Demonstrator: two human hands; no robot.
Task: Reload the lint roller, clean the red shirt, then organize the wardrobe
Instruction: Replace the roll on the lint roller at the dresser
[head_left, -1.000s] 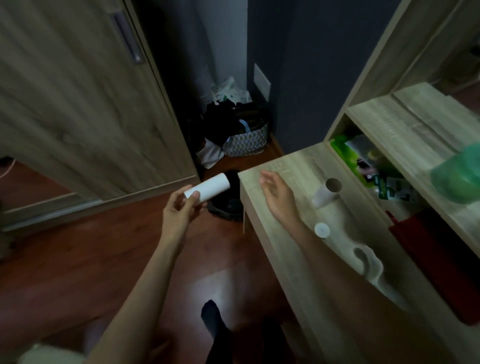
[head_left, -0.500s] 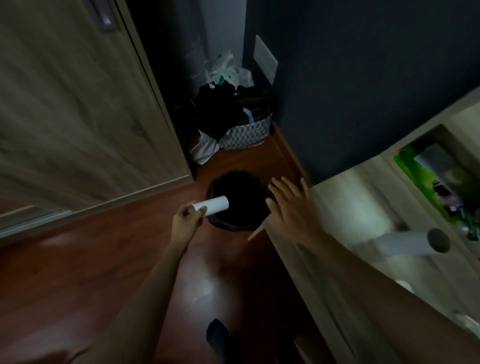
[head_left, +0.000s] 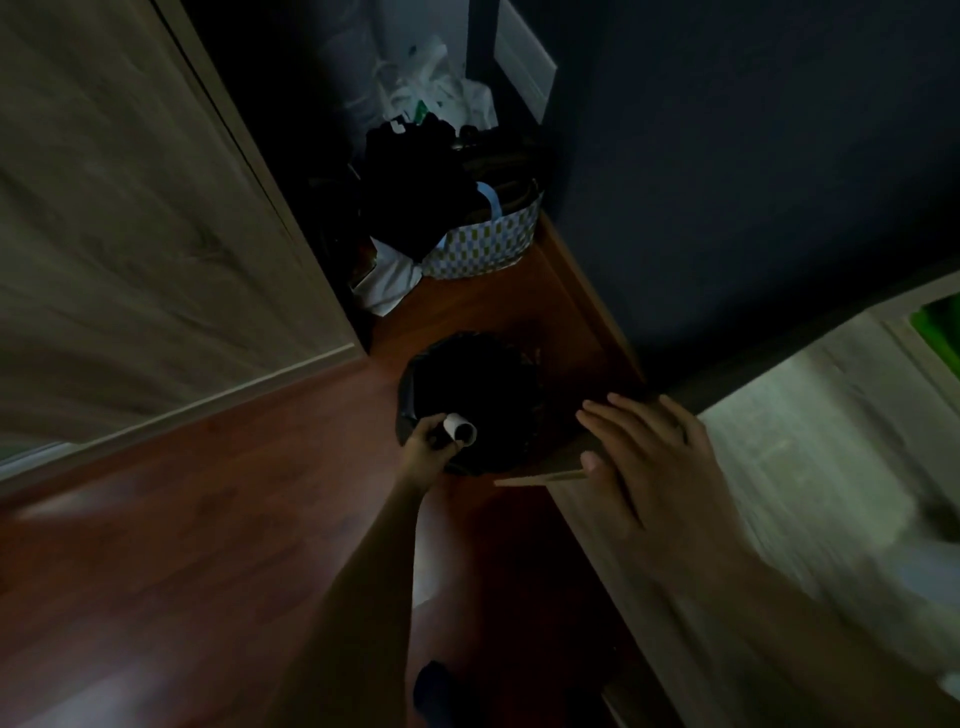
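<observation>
My left hand (head_left: 428, 447) grips a white cardboard roll (head_left: 460, 429) and holds it over the open mouth of a black bin (head_left: 483, 384) on the floor. The roll's hollow end faces the camera. My right hand (head_left: 644, 457) rests with straight fingers on the corner of the light wooden desk (head_left: 810, 467). The lint roller handle and the red shirt are out of view.
A patterned basket (head_left: 488, 244) stuffed with dark clothes stands against the dark wall behind the bin, with white plastic bags (head_left: 436, 93) further back. A wooden wardrobe door (head_left: 130, 234) fills the left. The floor is red-brown wood. My foot (head_left: 436, 686) shows at the bottom.
My view has swung down and left, away from the desk shelf. My left hand carried the roll from beside the desk to above the black bin. My right hand slid to the desk corner.
</observation>
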